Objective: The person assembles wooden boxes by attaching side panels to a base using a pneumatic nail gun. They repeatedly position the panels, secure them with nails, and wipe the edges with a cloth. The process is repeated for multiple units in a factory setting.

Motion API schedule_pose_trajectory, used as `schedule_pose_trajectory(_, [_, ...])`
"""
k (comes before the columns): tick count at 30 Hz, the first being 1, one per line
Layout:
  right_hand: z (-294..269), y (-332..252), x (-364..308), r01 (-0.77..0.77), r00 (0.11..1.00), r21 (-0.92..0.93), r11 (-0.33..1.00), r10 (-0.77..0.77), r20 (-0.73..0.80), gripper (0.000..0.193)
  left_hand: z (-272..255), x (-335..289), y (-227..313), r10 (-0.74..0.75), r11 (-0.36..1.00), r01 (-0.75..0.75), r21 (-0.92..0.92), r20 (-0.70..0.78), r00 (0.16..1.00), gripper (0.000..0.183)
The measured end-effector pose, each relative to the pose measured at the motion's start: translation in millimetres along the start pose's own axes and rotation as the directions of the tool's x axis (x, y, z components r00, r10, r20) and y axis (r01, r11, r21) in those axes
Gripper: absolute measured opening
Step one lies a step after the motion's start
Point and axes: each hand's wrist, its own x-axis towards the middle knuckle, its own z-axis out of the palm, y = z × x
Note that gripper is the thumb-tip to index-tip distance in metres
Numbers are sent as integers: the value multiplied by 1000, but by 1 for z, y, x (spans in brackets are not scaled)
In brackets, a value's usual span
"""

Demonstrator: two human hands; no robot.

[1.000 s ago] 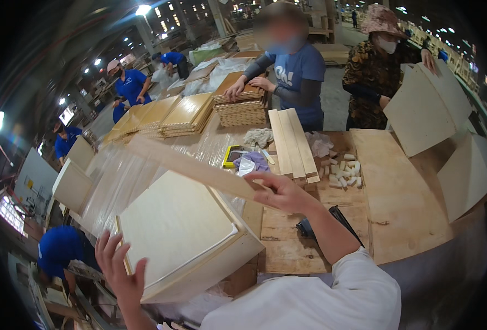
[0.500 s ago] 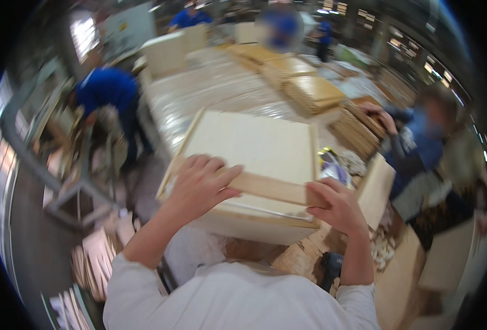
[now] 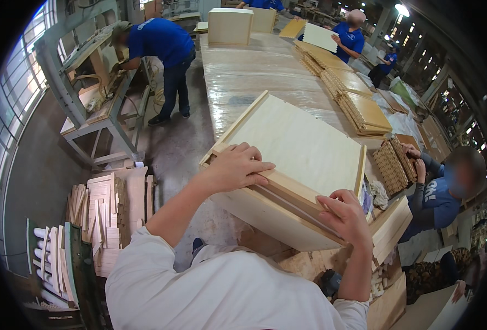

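A pale wooden box (image 3: 304, 132) lies in front of me on the table, with raised rims along its sides. Across its near edge runs a flat wooden strip (image 3: 290, 187), and a narrow gap shows between the strip and the box's near rim. My left hand (image 3: 233, 169) grips the strip's left part, fingers over the top and thumb along it. At the strip's right end, my right hand (image 3: 347, 215) holds it between thumb and fingers; part of that end is hidden by the hand.
Behind the box stretches a film-covered table (image 3: 254, 69) with stacked yellowish panels (image 3: 364, 110). A co-worker (image 3: 436, 187) at right handles brown slatted pieces (image 3: 392, 165). Another person bends over a metal bench (image 3: 98, 118) at left. Wood strips (image 3: 109, 214) are piled low left. A dark power tool (image 3: 330, 281) lies near me.
My view has turned left, so the box appears angled and further right. The strip has come down onto the box's near edge, still in both hands.
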Motion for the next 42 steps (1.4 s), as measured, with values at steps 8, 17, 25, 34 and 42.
schedule_pose_trajectory(8, [8, -5, -8, -21, 998, 25, 999, 19, 61, 29, 9, -22, 10, -12, 999, 15, 36, -84, 996, 35])
schedule_pose_trajectory(17, [17, -18, -22, -26, 999, -50, 998, 25, -33, 27, 13, -32, 14, -40, 999, 44, 29, -106, 994, 35])
schedule_pose_trajectory(25, [38, -39, -49, -75, 974, -300, 951, 6, -225, 35, 14, -36, 15, 218, 939, -134, 316, -244, 945, 52])
schedule_pose_trajectory(34, [97, -62, -27, -174, 901, -336, 926, 12, -433, 29, 14, -14, -61, 395, 899, -327, 292, -216, 893, 48])
schedule_pose_trajectory(42, [113, -67, -27, -201, 780, -407, 891, -106, -616, 14, 20, -23, -31, 406, 900, -364, 241, -156, 901, 46])
